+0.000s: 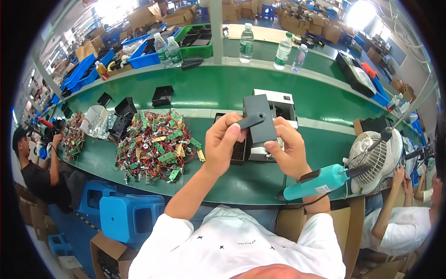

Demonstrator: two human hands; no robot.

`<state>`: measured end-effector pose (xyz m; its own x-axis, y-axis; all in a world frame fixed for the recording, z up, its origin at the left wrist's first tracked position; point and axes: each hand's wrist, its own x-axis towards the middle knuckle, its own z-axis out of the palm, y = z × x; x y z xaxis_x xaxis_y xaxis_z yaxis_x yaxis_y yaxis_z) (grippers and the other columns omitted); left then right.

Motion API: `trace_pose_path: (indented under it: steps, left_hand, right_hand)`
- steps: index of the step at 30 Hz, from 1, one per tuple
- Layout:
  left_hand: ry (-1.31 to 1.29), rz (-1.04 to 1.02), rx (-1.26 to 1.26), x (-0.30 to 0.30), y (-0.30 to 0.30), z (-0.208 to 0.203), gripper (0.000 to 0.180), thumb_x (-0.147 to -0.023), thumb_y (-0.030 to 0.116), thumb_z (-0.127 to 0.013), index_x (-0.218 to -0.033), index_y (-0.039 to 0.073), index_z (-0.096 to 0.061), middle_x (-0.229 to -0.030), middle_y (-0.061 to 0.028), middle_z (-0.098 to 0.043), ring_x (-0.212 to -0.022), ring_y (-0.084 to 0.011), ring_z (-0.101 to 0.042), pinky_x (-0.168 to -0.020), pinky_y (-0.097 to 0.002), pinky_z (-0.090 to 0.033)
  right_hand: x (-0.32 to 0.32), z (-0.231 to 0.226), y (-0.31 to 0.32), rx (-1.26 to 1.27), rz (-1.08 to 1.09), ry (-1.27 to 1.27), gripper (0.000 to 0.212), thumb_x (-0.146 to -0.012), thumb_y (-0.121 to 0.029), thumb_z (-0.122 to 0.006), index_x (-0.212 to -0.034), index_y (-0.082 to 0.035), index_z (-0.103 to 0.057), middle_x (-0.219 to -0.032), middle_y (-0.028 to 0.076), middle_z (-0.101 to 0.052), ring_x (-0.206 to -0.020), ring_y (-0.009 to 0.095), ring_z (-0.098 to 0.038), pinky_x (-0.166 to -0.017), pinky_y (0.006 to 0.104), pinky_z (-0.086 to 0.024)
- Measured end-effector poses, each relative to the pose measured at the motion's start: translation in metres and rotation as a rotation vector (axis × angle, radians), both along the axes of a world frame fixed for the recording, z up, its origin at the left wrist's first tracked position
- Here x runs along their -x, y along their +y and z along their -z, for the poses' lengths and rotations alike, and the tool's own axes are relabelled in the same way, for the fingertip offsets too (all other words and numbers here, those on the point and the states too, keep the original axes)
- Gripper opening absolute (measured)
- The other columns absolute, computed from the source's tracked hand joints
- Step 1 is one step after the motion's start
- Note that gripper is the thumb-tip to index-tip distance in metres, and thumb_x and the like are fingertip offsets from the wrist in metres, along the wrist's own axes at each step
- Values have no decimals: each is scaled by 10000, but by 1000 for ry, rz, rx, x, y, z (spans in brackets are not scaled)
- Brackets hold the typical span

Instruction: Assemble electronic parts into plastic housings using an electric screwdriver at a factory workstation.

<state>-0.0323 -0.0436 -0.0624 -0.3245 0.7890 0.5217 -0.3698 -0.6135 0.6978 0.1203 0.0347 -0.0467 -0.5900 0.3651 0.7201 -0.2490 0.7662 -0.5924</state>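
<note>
Centre of frame, above the green workbench [223, 93]: dark grey rectangular casing [260, 118] held upright between both hands
- Left hand [222, 142]: fingers curled and pressed together, pinching a flat dark grey strip [251, 122] (apparently a lid or tab of the casing) against the casing face, thumb on top
- Right hand [288, 149]: closed on the casing's lower right edge, fingertips against its side, thumb at the bottom; black band at the wrist

Directly behind the hands, on the bench: black tray [239, 151] and white box-shaped unit [278, 104], both partly hidden by casing and fingers

Left of centre: heap of green circuit boards with red wiring [153, 146], near the left hand but apart from it; smaller similar heap [74, 137] toward the left edge, with black plastic housings [125, 111] between the two

Lower right: teal electric screwdriver [318, 183] lying along the bench edge, just beside the right forearm; white desk fan [376, 158] to its right

Upper part of frame: clear water bottles [246, 44] on the raised shelf, blue bins [144, 56] at upper left

Left and right edges: other people seated at the same bench (hands well apart from the casing)
</note>
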Motion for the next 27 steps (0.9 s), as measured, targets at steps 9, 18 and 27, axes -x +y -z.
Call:
trace_pose_path:
  steps: [9,18,27]
  left_hand:
    - [20,104,122,-1,-12,11,84,-886,61,-494,-805,41,-503,-791,-22,-466,-675,-98,-381,-649,-212,-324]
    - [-70,102,341,-6,-50,25,48,-856,24,-500,-813,21,-520,-778,-18,-466,-661,-94,-368,-613,-196,-304]
    - [194,142,270,-18,-64,120,66,-795,32,-521,-737,9,-498,-744,-47,-482,-631,-148,-358,-579,-260,-307]
  right_hand:
    - [-10,16,-3,-79,74,-6,116,-813,-60,-641,-910,-2,-617,-874,84,-566,-671,177,-464,-634,275,-401]
    - [-55,52,28,547,-99,156,274,-932,-257,-518,-942,4,-602,-794,97,-568,-662,181,-528,-609,301,-442]
    - [-72,57,1,755,148,349,855,-703,-776,-551,-1150,-53,-452,-546,23,-456,-432,99,-384,-396,239,-338]
